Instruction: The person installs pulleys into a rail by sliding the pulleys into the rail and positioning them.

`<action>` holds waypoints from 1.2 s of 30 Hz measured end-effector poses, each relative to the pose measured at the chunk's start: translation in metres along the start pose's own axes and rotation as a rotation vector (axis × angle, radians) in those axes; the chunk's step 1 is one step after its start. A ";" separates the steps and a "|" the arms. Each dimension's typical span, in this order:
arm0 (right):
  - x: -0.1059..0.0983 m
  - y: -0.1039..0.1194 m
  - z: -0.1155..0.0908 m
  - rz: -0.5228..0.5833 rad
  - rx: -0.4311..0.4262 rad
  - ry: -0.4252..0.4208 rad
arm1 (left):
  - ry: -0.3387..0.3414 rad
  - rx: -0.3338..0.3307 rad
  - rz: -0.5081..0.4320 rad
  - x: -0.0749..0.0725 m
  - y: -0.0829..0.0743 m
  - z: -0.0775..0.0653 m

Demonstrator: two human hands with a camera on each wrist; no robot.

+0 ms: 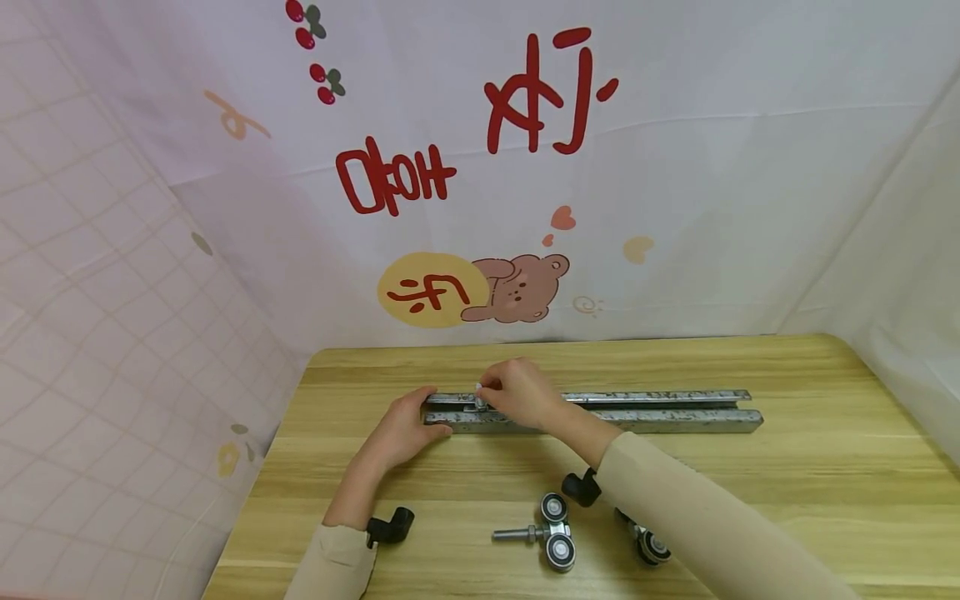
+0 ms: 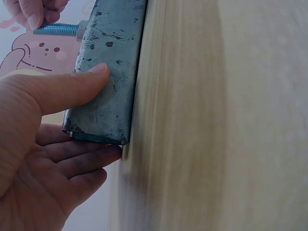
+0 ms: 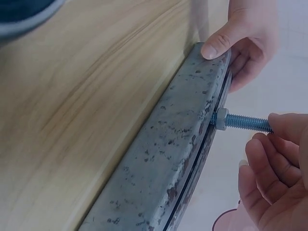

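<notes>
A grey metal channel rail (image 1: 675, 422), blotched with dark spots and slotted along its top, lies lengthwise on the wooden table. My left hand (image 1: 401, 432) grips its left end, thumb (image 2: 91, 84) on the near side wall and fingers around the far side and end. From the slot near that end rises a threaded bolt (image 3: 248, 123) with a hex nut (image 3: 221, 119) at its base. My right hand (image 1: 525, 395) pinches the bolt's upper tip between thumb and fingers. Whatever the bolt joins inside the rail is hidden.
Nearer to me lies a roller trolley (image 1: 557, 527) with black-rimmed wheels and a threaded stem pointing left. Another roller trolley (image 1: 651, 546) is partly covered by my right sleeve (image 1: 697, 508). A white printed cloth (image 1: 712, 208) hangs behind the table.
</notes>
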State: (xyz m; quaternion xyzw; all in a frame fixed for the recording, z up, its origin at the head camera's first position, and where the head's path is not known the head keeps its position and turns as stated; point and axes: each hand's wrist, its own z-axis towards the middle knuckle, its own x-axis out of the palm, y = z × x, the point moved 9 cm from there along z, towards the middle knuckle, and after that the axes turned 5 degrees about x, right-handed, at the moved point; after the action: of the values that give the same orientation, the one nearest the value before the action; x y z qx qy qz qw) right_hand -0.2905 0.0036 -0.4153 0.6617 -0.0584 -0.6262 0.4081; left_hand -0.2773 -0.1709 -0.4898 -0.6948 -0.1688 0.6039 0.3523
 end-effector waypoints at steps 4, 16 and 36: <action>0.002 0.002 0.001 -0.004 0.013 0.005 | 0.004 -0.005 -0.001 0.000 0.000 0.000; -0.002 0.010 0.002 -0.093 0.001 0.021 | 0.005 -0.010 -0.003 -0.001 0.002 -0.001; -0.071 0.029 -0.045 -0.187 -0.237 -0.140 | 0.001 -0.028 0.005 0.001 0.000 -0.001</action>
State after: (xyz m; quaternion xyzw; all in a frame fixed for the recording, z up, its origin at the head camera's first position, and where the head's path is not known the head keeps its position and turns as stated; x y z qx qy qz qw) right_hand -0.2534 0.0474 -0.3468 0.5663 0.0493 -0.7086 0.4181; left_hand -0.2763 -0.1698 -0.4906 -0.7006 -0.1752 0.6018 0.3409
